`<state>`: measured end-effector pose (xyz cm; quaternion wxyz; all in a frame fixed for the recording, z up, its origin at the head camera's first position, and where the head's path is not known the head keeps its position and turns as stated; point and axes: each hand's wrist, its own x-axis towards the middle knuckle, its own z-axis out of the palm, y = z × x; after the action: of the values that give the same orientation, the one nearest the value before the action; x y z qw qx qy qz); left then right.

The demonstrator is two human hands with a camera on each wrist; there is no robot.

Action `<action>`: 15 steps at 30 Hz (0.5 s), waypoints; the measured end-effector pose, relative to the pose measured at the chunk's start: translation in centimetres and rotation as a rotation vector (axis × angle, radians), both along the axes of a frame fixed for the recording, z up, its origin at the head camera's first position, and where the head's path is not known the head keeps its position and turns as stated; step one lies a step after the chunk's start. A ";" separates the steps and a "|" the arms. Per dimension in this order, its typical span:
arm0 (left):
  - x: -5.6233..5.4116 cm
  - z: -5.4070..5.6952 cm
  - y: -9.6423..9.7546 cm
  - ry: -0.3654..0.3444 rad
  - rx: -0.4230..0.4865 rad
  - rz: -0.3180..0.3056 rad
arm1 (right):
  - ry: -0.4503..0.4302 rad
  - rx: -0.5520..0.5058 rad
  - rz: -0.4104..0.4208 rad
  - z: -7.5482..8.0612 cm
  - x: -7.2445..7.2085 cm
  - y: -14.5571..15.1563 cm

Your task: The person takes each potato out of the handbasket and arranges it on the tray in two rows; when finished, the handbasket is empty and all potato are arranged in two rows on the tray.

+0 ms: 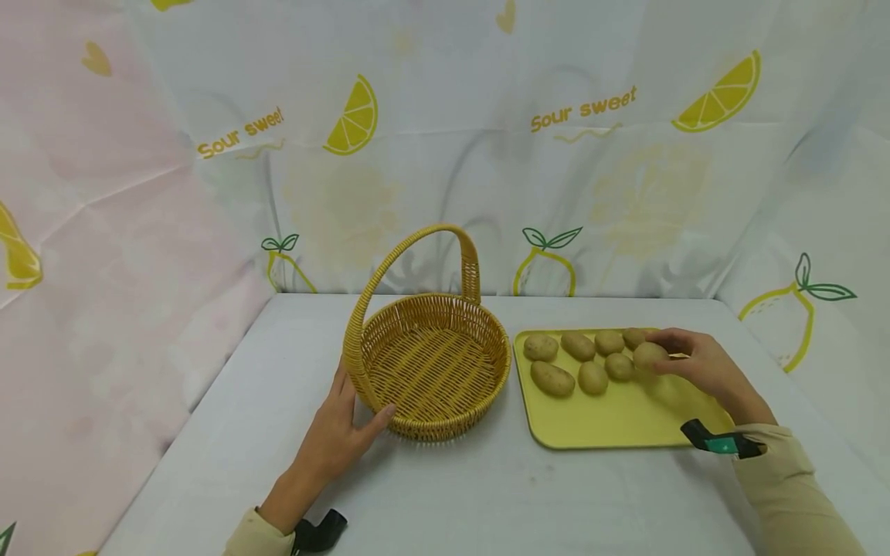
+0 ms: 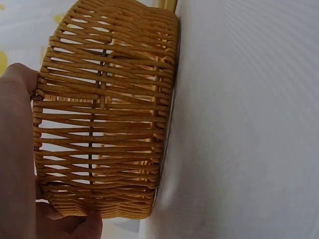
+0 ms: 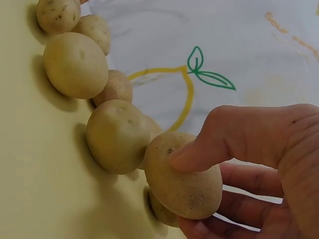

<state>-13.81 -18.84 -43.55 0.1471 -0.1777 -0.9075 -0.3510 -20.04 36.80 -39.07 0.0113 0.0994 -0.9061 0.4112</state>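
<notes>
A round wicker basket (image 1: pixel 426 428) with a tall arched handle stands on the white table, its inside bare. My left hand (image 1: pixel 334 439) grips its near left side, with the thumb over the rim and the fingers along the outer wall. In the left wrist view the woven wall (image 2: pixel 107 134) sits between thumb and fingers. Over the yellow tray (image 1: pixel 591 428), my right hand (image 1: pixel 708 371) pinches a potato (image 3: pixel 183 181) between thumb and fingers. Several other potatoes lie on the tray's back and left part, one elongated potato (image 1: pixel 552 379) nearest the basket.
The tray lies just right of the basket. A white cloth (image 1: pixel 473 494) covers the table, and lemon-printed fabric (image 1: pixel 445 170) hangs close behind its far edge and at both sides. The basket's handle (image 1: pixel 445 228) arches high above the rim.
</notes>
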 end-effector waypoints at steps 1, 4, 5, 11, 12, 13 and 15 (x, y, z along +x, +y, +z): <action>0.0 0.0 0.0 -0.001 0.001 0.000 | 0.008 0.007 0.001 -0.2 -0.1 0.1; -0.1 0.0 0.1 -0.007 0.000 0.002 | 0.031 0.019 -0.004 -0.5 -0.1 0.5; -0.1 0.0 0.1 -0.008 0.000 0.002 | 0.035 0.022 -0.004 -0.6 -0.1 0.6; 0.0 -0.1 0.0 -0.007 -0.007 0.007 | 0.000 0.041 -0.006 -1.2 -0.1 0.9; 0.0 -0.1 0.0 -0.006 -0.008 0.009 | -0.001 0.047 -0.005 -1.3 -0.2 1.0; 0.0 -0.1 0.0 -0.006 -0.007 0.010 | 0.003 0.053 -0.002 -1.4 -0.2 1.0; 0.0 -0.1 0.0 -0.006 -0.006 0.012 | 0.008 0.054 0.007 -1.6 -0.3 1.1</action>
<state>-13.79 -18.85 -43.63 0.1460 -0.1716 -0.9101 -0.3479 -20.37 37.93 -40.65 0.0107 0.1044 -0.9165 0.3860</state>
